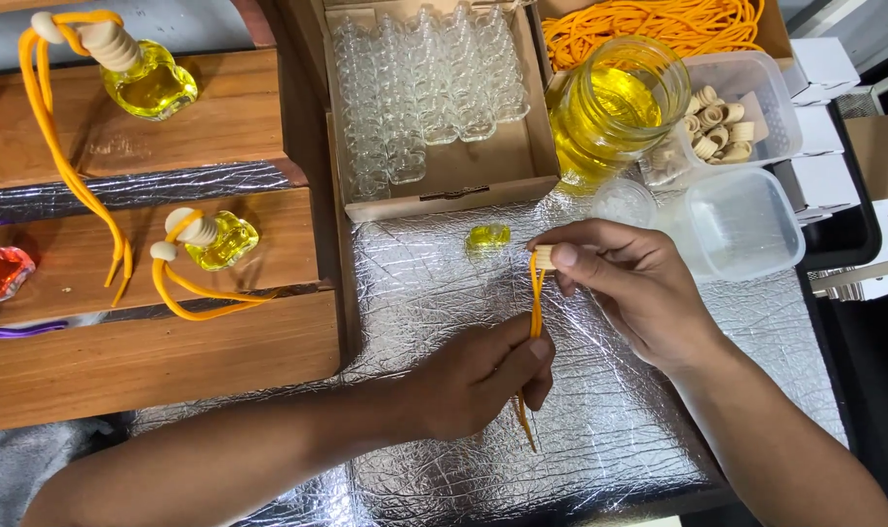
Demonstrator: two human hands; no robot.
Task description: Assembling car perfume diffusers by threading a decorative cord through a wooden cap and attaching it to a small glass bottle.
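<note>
Brown cardboard box (pixel 444 166) of clear glass bottles at top centre. Right of it, another cardboard box (pixel 771 34) heaped with orange cord. Farther right of that first box, small white cartons (pixel 823 66) stacked along the edge.

Orange cord (pixel 536 303), doubled, runs near vertical and taut over the foil-covered counter (pixel 619 420). Small wooden cap (pixel 544 257) sits at its top end. Loose ends trail below.

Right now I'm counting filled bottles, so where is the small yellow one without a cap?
In the head view, the small uncapped yellow bottle lies on the silver foil mat, just in front of the cardboard box of empty glass bottles, left of the right hand.
</note>
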